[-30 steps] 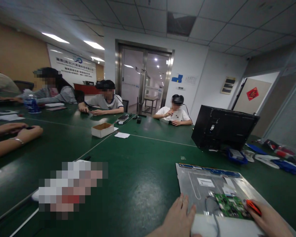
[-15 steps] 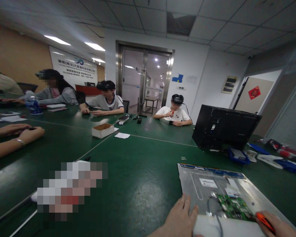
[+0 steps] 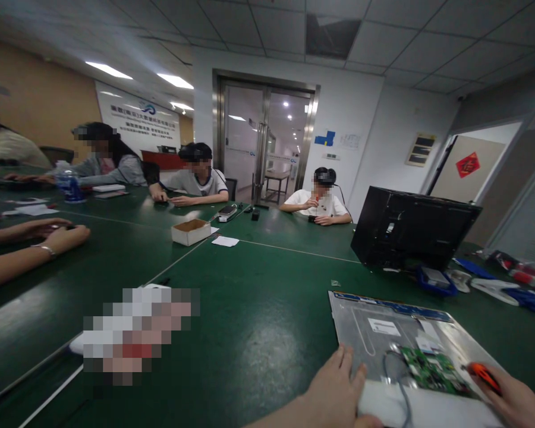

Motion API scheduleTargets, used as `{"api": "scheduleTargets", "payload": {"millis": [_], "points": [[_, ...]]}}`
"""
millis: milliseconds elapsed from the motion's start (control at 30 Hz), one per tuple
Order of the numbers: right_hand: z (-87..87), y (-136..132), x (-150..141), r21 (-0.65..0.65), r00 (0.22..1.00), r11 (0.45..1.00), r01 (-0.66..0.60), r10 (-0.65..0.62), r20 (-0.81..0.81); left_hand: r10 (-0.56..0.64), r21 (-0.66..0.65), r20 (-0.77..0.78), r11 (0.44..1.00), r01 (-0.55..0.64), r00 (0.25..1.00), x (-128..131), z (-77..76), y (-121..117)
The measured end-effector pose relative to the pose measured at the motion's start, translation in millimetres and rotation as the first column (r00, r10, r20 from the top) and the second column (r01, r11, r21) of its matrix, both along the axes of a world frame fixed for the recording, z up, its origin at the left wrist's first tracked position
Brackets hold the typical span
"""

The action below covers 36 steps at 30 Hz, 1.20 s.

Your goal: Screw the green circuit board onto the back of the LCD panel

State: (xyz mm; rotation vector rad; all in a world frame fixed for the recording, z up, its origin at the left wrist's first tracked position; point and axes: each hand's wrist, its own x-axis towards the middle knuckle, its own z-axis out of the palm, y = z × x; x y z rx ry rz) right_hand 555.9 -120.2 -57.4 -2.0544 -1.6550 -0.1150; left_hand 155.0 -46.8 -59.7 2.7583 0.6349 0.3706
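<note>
A silver display panel point(image 3: 359, 324) lies on the green table with its back side up. Fixed to it is a green circuit board point(image 3: 434, 370), and a grey cable point(image 3: 389, 362) loops beside the board. My left hand point(image 3: 336, 386) rests at the panel's left edge, fingers stretched out over the metal. Just right of the board, my right hand point(image 3: 515, 401) is closed around an orange and black handle, which looks like a screwdriver point(image 3: 485, 378). Its tip cannot be made out. A white block or sheet point(image 3: 428, 410) sits at the panel's near side.
Behind the panel stands a black monitor housing point(image 3: 414, 232), with a blue tray point(image 3: 436, 280) by its foot. A small white box point(image 3: 191, 232) is mid-table. The green table point(image 3: 258, 321) stretches left, past a blurred-out item. Co-workers sit around it; another person's hands point(image 3: 65, 235) are at left.
My right hand has moved slightly farther up beside the circuit board with the screwdriver. The left hand stays at the panel edge. The whole view has shifted a little.
</note>
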Motion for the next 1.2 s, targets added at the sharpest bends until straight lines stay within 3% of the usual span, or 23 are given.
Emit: {"api": "scheduleTargets", "payload": {"millis": [167, 267, 567, 900, 1067, 1200], "points": [[24.6, 26, -7, -0.076, 0.996, 0.993, 0.094, -0.093, 0.013, -0.053, -0.093, -0.009, 0.994, 0.052, 0.999, 19, 21.4, 0], [34.0, 36, -11, -0.111, 0.994, 0.988, 0.108, -0.105, 0.033, -0.094, -0.115, -0.006, 0.989, 0.093, 0.996, 30, 25.8, 4], [36.6, 48, -42, -0.203, 0.999, 0.979, -0.028, 0.035, 0.029, -0.208, -0.163, 0.031, 0.964, 0.211, 0.978, 62, 12.3, 26], [30.4, 71, -35, -0.195, 0.998, 0.981, -0.016, 0.028, 0.060, -0.211, -0.197, 0.070, 0.955, 0.221, 0.975, 82, 4.8, 31], [32.7, 59, -27, -0.196, 0.999, 0.980, -0.033, 0.041, 0.035, -0.196, -0.210, 0.088, 0.955, 0.210, 0.977, 85, 3.2, 31], [33.7, 34, -16, -0.213, 0.999, 0.976, -0.043, 0.043, -0.001, -0.097, -0.209, 0.144, 0.970, 0.126, 0.985, 86, 2.7, 26]]}}
